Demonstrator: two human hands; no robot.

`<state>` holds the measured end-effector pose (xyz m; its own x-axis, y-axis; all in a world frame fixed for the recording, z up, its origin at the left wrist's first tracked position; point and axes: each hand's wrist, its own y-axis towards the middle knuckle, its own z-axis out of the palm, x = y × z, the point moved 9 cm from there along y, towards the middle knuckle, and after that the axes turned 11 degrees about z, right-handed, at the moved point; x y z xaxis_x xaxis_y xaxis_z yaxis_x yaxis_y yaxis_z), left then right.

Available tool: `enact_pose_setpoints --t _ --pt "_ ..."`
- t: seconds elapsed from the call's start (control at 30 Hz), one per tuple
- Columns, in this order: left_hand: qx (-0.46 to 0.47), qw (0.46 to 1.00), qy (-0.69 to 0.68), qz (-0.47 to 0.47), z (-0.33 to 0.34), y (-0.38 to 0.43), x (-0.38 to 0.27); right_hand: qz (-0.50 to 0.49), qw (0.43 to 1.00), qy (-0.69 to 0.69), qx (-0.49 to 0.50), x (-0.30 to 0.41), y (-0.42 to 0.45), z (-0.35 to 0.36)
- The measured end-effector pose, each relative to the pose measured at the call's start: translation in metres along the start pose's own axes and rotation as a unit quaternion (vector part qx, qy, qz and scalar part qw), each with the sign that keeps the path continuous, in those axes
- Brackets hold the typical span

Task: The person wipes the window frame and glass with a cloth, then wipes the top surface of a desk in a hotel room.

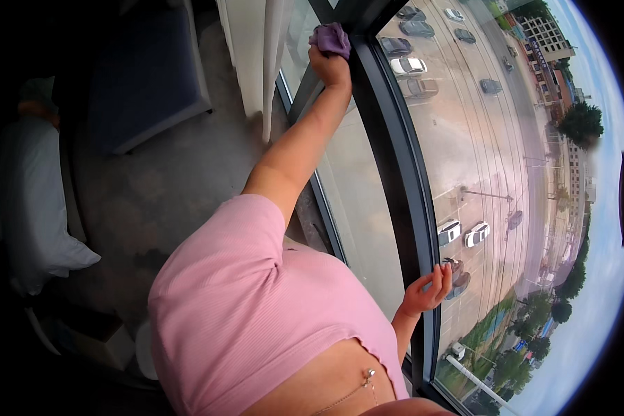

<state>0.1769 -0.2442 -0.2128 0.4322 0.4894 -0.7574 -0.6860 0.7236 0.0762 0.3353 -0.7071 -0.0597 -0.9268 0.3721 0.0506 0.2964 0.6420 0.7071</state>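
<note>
My left hand is at the top of the view, at the end of my outstretched arm. It is closed around a crumpled purple cloth, which lies against the dark window frame near a corner where bars meet. Low on the right, my right hand is raised beside the upright-looking frame bar, before the window pane. Its fingers are slightly bent and a little apart, with nothing in them. Whether its fingertips touch the glass I cannot tell.
A pale curtain hangs beside the frame near my left arm. Behind it stand a dark blue upholstered piece of furniture and a white pillow. A box sits lower left. Outside, far below, are parked cars and a road.
</note>
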Motion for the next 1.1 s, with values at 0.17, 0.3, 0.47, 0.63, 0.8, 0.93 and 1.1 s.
enact_pose_setpoints --t 0.17,0.3,0.47,0.63,0.8,0.93,1.1 --pt "0.224 0.963 0.100 0.109 0.008 -0.060 -0.059 0.000 0.999 -0.033 0.016 0.001 -0.002 0.003" --pt "0.264 0.912 0.191 0.251 0.039 -0.070 -0.102 0.001 0.998 -0.056 0.023 -0.001 0.001 0.000" --pt "0.121 0.978 0.131 0.110 0.015 -0.009 0.003 0.007 0.998 -0.066 0.020 -0.007 -0.001 0.005" --pt "-0.083 0.961 0.079 -0.252 -0.064 -0.013 0.133 0.001 0.997 -0.070 0.016 -0.010 0.000 0.008" --pt "0.085 0.967 0.240 -0.022 0.004 0.007 0.054 0.013 0.997 -0.073 0.021 -0.017 -0.004 0.010" --pt "0.210 0.965 0.073 0.140 0.086 0.027 -0.043 0.015 0.998 -0.066 0.013 -0.019 -0.006 0.013" --pt "0.151 0.960 0.147 -0.184 0.032 0.048 0.035 -0.001 0.998 -0.067 0.011 -0.016 -0.003 0.007"
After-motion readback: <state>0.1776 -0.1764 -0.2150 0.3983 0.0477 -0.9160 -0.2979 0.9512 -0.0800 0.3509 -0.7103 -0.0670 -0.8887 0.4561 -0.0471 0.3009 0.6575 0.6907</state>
